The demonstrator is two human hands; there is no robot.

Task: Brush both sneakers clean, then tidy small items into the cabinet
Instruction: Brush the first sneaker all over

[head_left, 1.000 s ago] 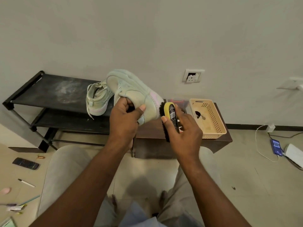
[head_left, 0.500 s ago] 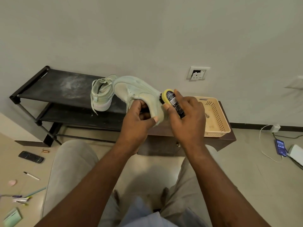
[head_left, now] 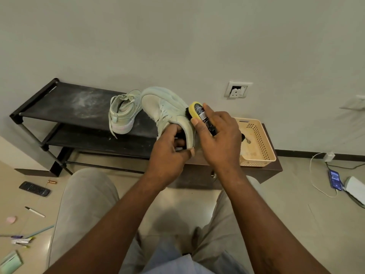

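Note:
A pale green sneaker (head_left: 164,107) is held up in front of me, toe pointing away. My left hand (head_left: 169,153) grips it at the heel opening, fingers curled inside. My right hand (head_left: 219,139) grips a yellow-backed shoe brush (head_left: 197,112), whose black bristles press against the sneaker's right side. The second pale green sneaker (head_left: 123,115) stands upright on the top shelf of the black shoe rack (head_left: 59,101). The low brown cabinet (head_left: 272,171) stands behind my hands, mostly hidden.
A beige perforated basket (head_left: 260,139) sits on the cabinet. On the floor at left lie a remote (head_left: 34,188), a battery (head_left: 52,182), a marker (head_left: 35,212), a pink eraser (head_left: 11,219) and several pens. A charging phone (head_left: 335,179) lies at right.
The brush has slid forward along the sneaker's side, from near the heel toward the toe. The sneaker has tilted more upright in my left hand.

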